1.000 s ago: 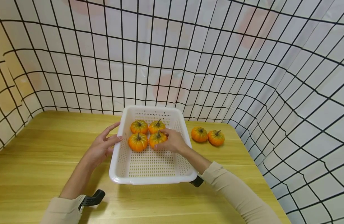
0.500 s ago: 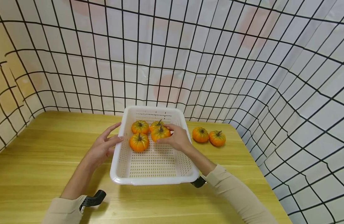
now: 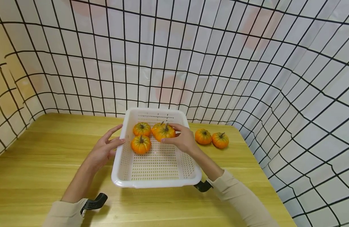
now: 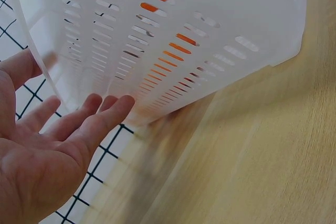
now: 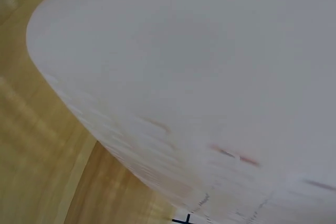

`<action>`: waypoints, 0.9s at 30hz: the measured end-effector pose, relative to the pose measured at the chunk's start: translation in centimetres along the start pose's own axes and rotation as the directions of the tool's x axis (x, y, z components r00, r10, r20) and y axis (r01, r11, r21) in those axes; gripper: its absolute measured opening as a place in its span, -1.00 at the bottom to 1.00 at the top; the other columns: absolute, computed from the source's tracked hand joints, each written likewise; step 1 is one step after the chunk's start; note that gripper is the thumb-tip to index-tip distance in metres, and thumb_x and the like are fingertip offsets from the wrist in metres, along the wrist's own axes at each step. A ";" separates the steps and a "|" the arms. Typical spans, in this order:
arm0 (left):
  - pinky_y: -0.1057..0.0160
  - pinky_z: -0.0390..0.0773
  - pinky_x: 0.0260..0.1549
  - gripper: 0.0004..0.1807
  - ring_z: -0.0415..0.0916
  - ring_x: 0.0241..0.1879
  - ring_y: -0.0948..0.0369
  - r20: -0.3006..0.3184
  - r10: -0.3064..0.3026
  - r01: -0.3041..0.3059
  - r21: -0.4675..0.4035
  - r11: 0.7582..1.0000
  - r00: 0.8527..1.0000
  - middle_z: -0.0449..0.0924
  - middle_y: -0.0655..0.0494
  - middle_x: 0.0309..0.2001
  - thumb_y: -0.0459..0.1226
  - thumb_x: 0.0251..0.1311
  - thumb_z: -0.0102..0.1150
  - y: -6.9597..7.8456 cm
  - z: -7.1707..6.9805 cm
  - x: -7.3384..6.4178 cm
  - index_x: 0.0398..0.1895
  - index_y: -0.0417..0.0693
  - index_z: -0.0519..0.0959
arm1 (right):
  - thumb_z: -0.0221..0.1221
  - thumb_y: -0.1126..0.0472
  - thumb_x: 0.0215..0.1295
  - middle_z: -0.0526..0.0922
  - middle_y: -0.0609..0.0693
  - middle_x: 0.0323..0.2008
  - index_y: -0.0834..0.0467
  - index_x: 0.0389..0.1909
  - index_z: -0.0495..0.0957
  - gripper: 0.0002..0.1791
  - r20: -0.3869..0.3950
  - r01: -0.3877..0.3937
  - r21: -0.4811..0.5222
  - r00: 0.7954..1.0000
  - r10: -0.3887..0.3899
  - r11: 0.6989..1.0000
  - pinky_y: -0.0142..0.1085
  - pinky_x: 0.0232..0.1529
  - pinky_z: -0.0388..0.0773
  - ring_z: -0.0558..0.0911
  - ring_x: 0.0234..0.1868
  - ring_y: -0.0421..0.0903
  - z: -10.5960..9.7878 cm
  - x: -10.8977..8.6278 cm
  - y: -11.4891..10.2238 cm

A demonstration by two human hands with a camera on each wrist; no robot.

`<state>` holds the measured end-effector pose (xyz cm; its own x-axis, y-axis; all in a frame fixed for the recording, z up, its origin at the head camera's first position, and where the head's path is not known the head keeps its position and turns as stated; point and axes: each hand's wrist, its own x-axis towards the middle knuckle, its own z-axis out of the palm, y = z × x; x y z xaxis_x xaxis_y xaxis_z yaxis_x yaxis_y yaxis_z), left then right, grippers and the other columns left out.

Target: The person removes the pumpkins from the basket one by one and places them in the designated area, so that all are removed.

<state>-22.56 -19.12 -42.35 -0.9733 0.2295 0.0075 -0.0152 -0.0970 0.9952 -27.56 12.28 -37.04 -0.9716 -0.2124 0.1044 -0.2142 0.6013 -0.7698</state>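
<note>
Ribbed pumpkin point(image 3: 164, 133) in right fingers point(image 3: 169, 140), perforated plastic basket point(image 3: 156, 183), wood-grained tabletop point(image 3: 49, 151)

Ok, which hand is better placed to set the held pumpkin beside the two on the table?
Probably the right hand: it holds that pumpkin, and the two outside pumpkins sit to its right. The left hand is at the basket's opposite side.

Yellowish wood-grain worktop point(image 3: 49, 151). Behind it and up the right side, white backdrop point(image 3: 132, 55) with black grid lines point(image 3: 139, 42); faint pinkish round patches point(image 3: 166, 94) there, maybe printed, too blurred to tell.
</note>
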 end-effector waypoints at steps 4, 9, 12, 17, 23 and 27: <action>-0.24 0.67 -0.03 -0.19 0.62 0.14 -0.17 0.003 -0.001 0.001 -0.003 1.000 1.000 0.17 -0.31 0.52 -0.14 0.49 0.10 0.0 0.0 -0.1 0.65 0.22 -0.08 | 0.57 -0.03 -0.02 0.57 0.10 0.26 -0.05 0.37 0.50 -0.14 0.001 -0.011 0.042 1.000 0.011 0.999 -0.11 0.02 0.70 0.64 0.10 0.06 -0.5 -0.5 0.0; -0.25 0.67 -0.04 -0.20 0.61 0.15 -0.19 0.005 -0.007 0.007 -0.001 1.000 1.000 0.16 -0.31 0.52 -0.14 0.49 0.10 -0.1 0.0 -0.1 0.65 0.23 -0.07 | 0.56 -0.06 0.01 0.51 0.07 0.31 -0.08 0.41 0.45 -0.12 -0.016 -0.037 0.100 0.999 0.039 0.994 -0.17 -0.04 0.70 0.64 0.06 0.05 -1.5 -1.4 -0.1; -0.26 0.67 -0.04 -0.20 0.61 0.15 -0.20 0.005 -0.010 0.010 0.002 1.000 1.000 0.16 -0.31 0.52 -0.14 0.49 0.10 -0.1 0.1 -0.1 0.65 0.23 -0.07 | 0.55 -0.04 0.02 0.50 0.06 0.33 -0.08 0.42 0.43 -0.11 -0.043 -0.049 0.140 0.998 0.056 0.989 -0.19 -0.06 0.72 0.63 0.08 0.06 -2.2 -2.0 0.0; -0.25 0.66 -0.03 -0.21 0.61 0.15 -0.20 0.005 -0.009 0.009 0.002 1.000 1.000 0.16 -0.29 0.53 -0.13 0.49 0.09 -0.1 0.1 0.0 0.65 0.24 -0.06 | 0.54 -0.03 0.05 0.48 0.07 0.36 -0.05 0.44 0.41 -0.10 -0.089 -0.026 0.170 0.995 0.042 0.985 -0.17 -0.02 0.73 0.63 0.12 0.10 -3.4 -2.7 0.6; -0.23 0.67 -0.03 -0.21 0.63 0.13 -0.16 0.003 -0.011 0.011 -0.011 1.000 1.000 0.16 -0.30 0.53 -0.14 0.49 0.10 0.0 0.1 0.0 0.65 0.24 -0.07 | 0.53 -0.03 0.07 0.46 0.05 0.38 -0.03 0.46 0.38 -0.09 -0.115 -0.026 0.198 0.992 0.050 0.980 -0.13 0.06 0.70 0.61 0.15 0.10 -5.1 -3.2 1.8; -0.22 0.68 -0.04 -0.21 0.65 0.11 -0.15 0.003 -0.009 0.009 -0.011 1.000 1.000 0.15 -0.30 0.53 -0.14 0.49 0.10 0.0 0.0 0.0 0.65 0.25 -0.06 | 0.52 -0.04 0.09 0.43 0.06 0.42 -0.01 0.48 0.35 -0.08 -0.133 -0.041 0.193 0.989 0.068 0.980 -0.21 0.09 0.66 0.56 0.18 0.10 -6.2 -3.7 2.6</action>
<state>-22.53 -19.11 -42.30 -0.9724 0.2333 -0.0011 -0.0265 -0.1057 0.9940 -25.12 19.36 -35.50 -0.9886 -0.0670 0.1349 -0.1506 0.4494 -0.8806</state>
